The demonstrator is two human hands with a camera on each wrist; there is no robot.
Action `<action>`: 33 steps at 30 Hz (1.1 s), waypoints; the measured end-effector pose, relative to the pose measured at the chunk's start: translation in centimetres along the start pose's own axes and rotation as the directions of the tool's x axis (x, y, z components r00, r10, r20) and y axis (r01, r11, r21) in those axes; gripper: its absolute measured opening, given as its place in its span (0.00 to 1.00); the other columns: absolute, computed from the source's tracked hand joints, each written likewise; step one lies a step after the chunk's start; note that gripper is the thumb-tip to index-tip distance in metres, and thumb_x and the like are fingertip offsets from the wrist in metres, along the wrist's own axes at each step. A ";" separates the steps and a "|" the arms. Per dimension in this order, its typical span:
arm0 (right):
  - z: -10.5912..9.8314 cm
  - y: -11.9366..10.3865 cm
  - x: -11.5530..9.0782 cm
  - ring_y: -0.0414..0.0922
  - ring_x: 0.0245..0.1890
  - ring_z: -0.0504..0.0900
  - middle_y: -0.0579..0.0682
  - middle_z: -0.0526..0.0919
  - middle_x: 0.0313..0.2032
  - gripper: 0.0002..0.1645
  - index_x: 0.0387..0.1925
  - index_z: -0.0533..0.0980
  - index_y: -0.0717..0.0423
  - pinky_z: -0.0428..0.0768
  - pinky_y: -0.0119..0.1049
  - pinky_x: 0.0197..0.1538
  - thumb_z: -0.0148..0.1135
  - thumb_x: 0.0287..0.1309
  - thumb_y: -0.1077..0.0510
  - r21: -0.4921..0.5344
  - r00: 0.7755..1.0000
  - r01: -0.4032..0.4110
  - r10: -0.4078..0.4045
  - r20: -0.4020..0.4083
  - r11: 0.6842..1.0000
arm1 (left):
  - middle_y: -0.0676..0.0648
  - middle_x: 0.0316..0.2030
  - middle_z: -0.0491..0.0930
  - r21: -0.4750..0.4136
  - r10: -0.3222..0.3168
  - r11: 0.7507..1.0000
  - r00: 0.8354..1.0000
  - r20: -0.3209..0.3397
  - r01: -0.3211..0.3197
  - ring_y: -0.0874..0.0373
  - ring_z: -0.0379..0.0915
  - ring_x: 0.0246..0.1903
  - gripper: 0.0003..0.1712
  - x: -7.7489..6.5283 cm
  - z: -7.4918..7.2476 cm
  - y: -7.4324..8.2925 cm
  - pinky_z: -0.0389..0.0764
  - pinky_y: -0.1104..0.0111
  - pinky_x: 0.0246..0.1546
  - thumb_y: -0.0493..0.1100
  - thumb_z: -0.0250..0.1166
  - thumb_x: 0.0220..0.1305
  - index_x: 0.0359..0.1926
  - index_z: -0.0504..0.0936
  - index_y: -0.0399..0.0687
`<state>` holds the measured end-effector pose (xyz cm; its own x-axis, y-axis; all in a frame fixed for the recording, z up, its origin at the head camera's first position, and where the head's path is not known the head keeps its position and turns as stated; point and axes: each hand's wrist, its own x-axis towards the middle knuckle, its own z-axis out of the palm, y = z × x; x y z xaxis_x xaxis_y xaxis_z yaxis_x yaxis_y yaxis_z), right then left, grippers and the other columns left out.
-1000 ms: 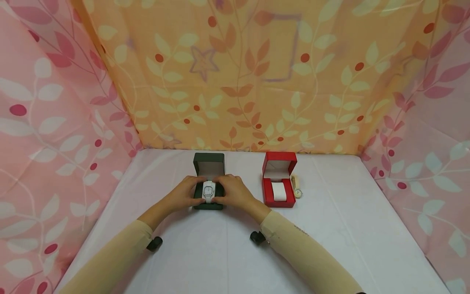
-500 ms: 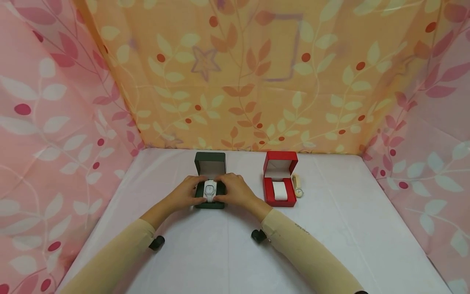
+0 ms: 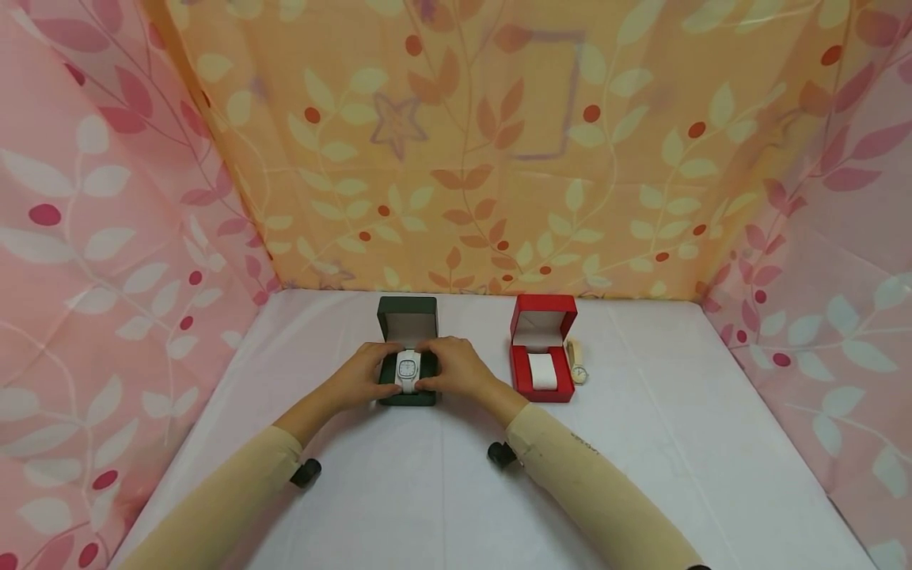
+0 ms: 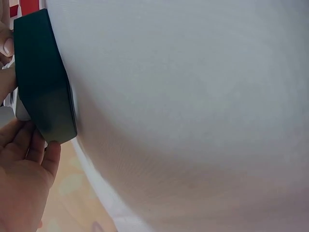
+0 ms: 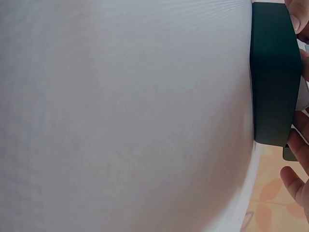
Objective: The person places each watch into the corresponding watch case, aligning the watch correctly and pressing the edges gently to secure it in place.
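A white wristwatch [image 3: 408, 369] with a squarish dial sits face up in an open dark green watch box [image 3: 408, 400], whose lid stands raised behind it. From the left, my left hand [image 3: 359, 375] holds the watch's side between thumb and fingers. My right hand [image 3: 457, 369] does the same from the right, its thumb near the lower strap. Both wrist views show the green box from its outer walls, with the left hand's fingers [image 4: 51, 154] and the right hand's fingers [image 5: 298, 145] reaching over its edge. Most of the watch is hidden there.
To the right stands an open red watch box [image 3: 563, 388] with a white cushion [image 3: 543, 371] in it. Close against its right side lies a watch with a cream strap [image 3: 575, 356]. A white cloth [image 3: 442, 491] covers the table, with floral curtains [image 3: 470, 158] around it.
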<state>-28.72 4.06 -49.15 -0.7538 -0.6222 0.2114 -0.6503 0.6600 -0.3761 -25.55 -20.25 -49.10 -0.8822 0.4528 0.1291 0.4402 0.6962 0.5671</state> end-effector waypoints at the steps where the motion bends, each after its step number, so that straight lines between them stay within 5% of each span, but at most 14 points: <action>1: 0.0 0.0 0.0 0.46 0.54 0.82 0.46 0.86 0.54 0.38 0.60 0.79 0.48 0.76 0.50 0.61 0.80 0.50 0.40 0.002 1.000 -0.002 0.002 0.000 1.000 | 0.41 0.64 0.76 -0.001 -0.003 1.000 1.000 -0.002 0.003 0.42 0.65 0.66 0.41 0.0 0.0 0.0 0.70 0.45 0.67 0.45 0.78 0.56 0.68 0.73 0.41; 14: -0.2 -0.1 0.0 0.47 0.55 0.79 0.45 0.85 0.55 0.38 0.60 0.79 0.49 0.70 0.50 0.58 0.80 0.50 0.41 0.047 0.999 -0.037 0.037 0.014 0.998 | 0.43 0.64 0.77 -0.017 -0.003 1.000 1.000 -0.013 0.003 0.43 0.67 0.65 0.42 0.1 0.0 -0.2 0.70 0.44 0.66 0.48 0.79 0.55 0.69 0.74 0.45; 23: -0.3 -0.5 -0.1 0.45 0.52 0.84 0.47 0.87 0.53 0.37 0.59 0.80 0.50 0.77 0.51 0.59 0.80 0.49 0.41 -0.011 1.000 -0.016 0.016 0.000 1.000 | 0.44 0.62 0.79 0.035 -0.001 0.999 1.000 0.002 0.001 0.44 0.69 0.63 0.42 0.3 -0.2 -0.4 0.72 0.45 0.64 0.51 0.79 0.55 0.68 0.75 0.46; 33: -0.4 -1.5 -0.3 0.48 0.62 0.79 0.50 0.83 0.60 0.40 0.65 0.76 0.53 0.71 0.51 0.68 0.79 0.53 0.46 0.029 0.996 -0.082 0.080 0.043 0.996 | 0.40 0.67 0.74 -0.061 -0.013 0.998 0.999 0.036 0.015 0.38 0.66 0.69 0.44 -0.2 -0.9 -0.2 0.67 0.41 0.68 0.49 0.79 0.56 0.71 0.72 0.46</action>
<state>-27.59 3.43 -48.25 -0.7989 -0.5847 0.1413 -0.5835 0.6962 -0.4181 -25.64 -21.02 -48.50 -0.8813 0.4636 0.0922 0.4159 0.6679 0.6172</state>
